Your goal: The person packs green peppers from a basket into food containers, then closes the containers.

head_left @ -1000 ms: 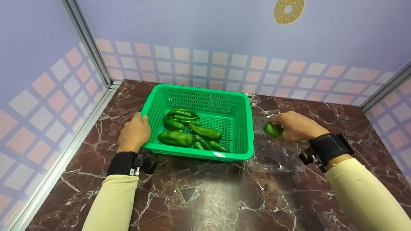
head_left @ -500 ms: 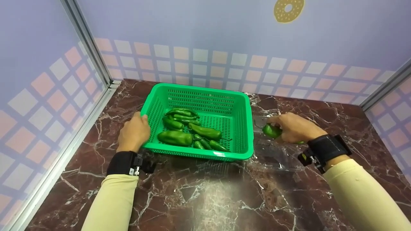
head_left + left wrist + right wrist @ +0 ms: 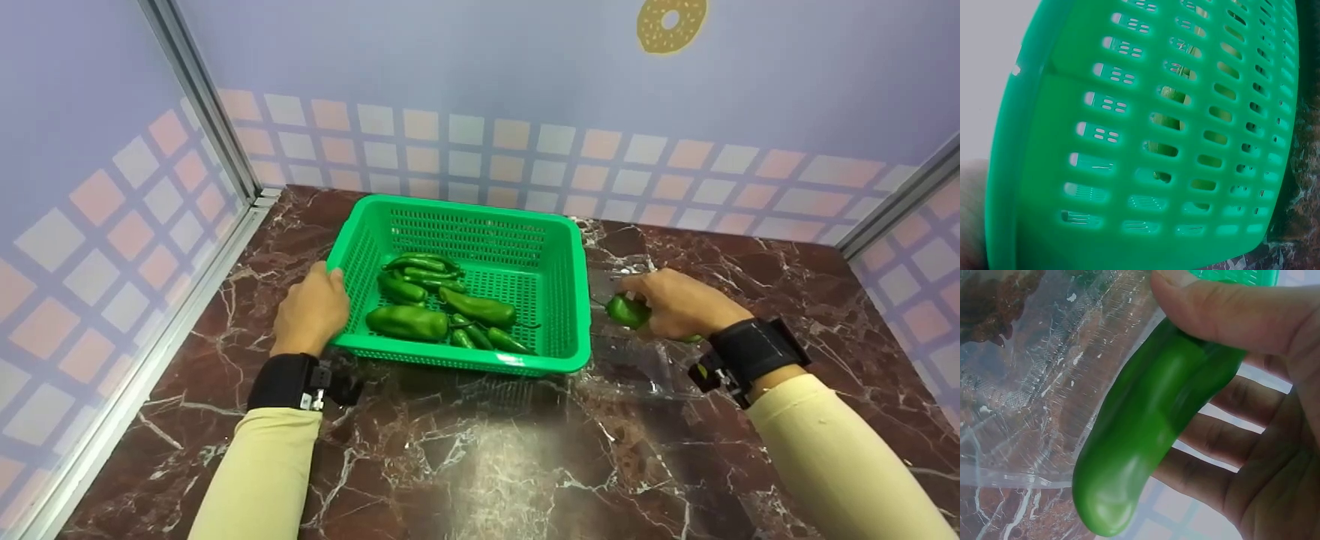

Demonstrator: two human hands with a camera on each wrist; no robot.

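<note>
- The right hand [image 3: 679, 304] grasped a green pepper [image 3: 627, 310], thumb [image 3: 1230, 309] across the top and fingers [image 3: 1224, 444] curled beneath.
- In the right wrist view the pepper [image 3: 1151, 422] ran lengthwise through the hand, its rounded end sticking out past the fingers.
- The pepper was held above a clear plastic tray [image 3: 637, 371] on the table, just right of the basket [image 3: 480, 210].
- The tray [image 3: 1022, 410] showed as a transparent ridged surface directly under the pepper; whether the two touched could not be told.
- The left hand [image 3: 311, 311] rested on the basket's left rim near the front corner, thumb over the edge. The fingers lay out of sight against the outer wall, so whether they gripped it could not be told.
- The left wrist view was filled by the slotted wall of the basket [image 3: 1174, 146], with green peppers faintly visible through the slots.
- The basket was green, perforated, and stood flat on the table [image 3: 480, 465].
- Inside lay a pile of peppers [image 3: 442, 307], gathered in the left and front part of the floor. One large pepper [image 3: 409, 321] lay nearest the front left.
- The table was dark red marble with white veins.
- Both forearms wore pale yellow sleeves [image 3: 259, 472] and black wrist straps [image 3: 750, 349].
- The walls behind carried a checked pattern; a doughnut sticker [image 3: 670, 22] sat high on the back wall.
</note>
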